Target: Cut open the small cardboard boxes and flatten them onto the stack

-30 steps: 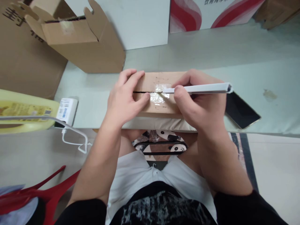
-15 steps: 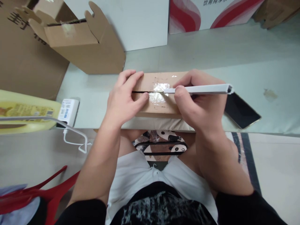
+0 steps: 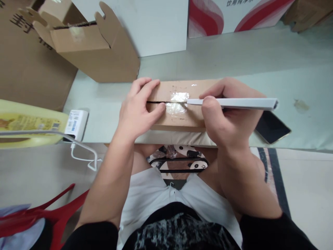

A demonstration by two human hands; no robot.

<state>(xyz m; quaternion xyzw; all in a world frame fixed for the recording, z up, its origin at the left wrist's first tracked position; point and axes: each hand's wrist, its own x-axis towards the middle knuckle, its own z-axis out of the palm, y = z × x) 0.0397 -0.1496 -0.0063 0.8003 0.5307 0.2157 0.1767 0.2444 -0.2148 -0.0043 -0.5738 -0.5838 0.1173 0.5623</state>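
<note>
The left hand [image 3: 139, 110], spread, should brace the small carton [image 3: 180, 120] at nine o'clock — box just toward twelve from mid-view — so that along the taped seam [image 3: 171, 102] the white tool [image 3: 243, 103], pinched by the right hand [image 3: 230, 119] at three o'clock, runs straight and shallow.

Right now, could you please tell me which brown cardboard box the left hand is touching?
The small brown cardboard box with clear tape across its seam; the left hand rests on it, while the other brown cardboard boxes stand untouched.
</note>
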